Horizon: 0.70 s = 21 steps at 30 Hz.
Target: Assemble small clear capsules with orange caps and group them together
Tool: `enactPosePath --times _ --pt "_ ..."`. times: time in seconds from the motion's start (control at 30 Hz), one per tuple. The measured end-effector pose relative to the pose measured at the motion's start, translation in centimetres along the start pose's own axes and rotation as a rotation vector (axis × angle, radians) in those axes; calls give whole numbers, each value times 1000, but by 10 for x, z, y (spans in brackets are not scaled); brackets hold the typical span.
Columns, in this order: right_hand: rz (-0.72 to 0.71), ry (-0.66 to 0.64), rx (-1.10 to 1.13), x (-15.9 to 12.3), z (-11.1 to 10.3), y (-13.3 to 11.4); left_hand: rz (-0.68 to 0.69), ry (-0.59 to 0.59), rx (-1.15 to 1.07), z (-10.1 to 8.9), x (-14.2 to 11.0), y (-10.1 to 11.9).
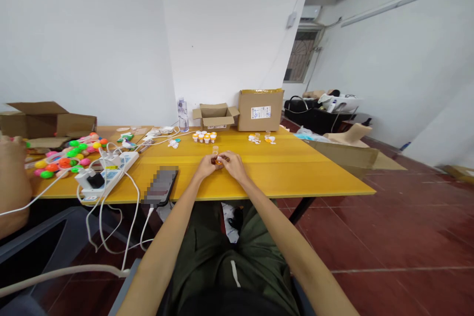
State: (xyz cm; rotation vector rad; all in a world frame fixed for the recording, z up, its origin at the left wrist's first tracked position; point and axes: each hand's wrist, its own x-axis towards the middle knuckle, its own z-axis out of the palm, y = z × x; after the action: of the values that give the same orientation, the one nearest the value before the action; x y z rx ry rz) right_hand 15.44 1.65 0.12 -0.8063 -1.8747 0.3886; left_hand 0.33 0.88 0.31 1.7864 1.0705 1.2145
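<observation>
I have the left hand (209,165) around a small amber pill bottle (218,161) low over the yellow table (292,173), the right hand (230,162) with its fingers at it, their exact grip too small for me to read. Beyond stand a clear container (215,150) and white-capped orange pill bottles (205,138). Leftward I see a phone (168,188), a power strip (128,165) and colourful plastic balls (64,163).

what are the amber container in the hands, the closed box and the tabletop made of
Amber container: probably plastic, perhaps glass; translucent orange-brown tint. Closed box: cardboard, matte brown faces, yellowish tape along the top. Tabletop: wood or laminate; glossy yellow, faint grain-like streaks.
</observation>
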Motion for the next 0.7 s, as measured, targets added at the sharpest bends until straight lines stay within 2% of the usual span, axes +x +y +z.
enactPosePath --times 0.7 --pt "-13 -24 1 0 -1 -2 -30 -18 -16 -1 -2 7"
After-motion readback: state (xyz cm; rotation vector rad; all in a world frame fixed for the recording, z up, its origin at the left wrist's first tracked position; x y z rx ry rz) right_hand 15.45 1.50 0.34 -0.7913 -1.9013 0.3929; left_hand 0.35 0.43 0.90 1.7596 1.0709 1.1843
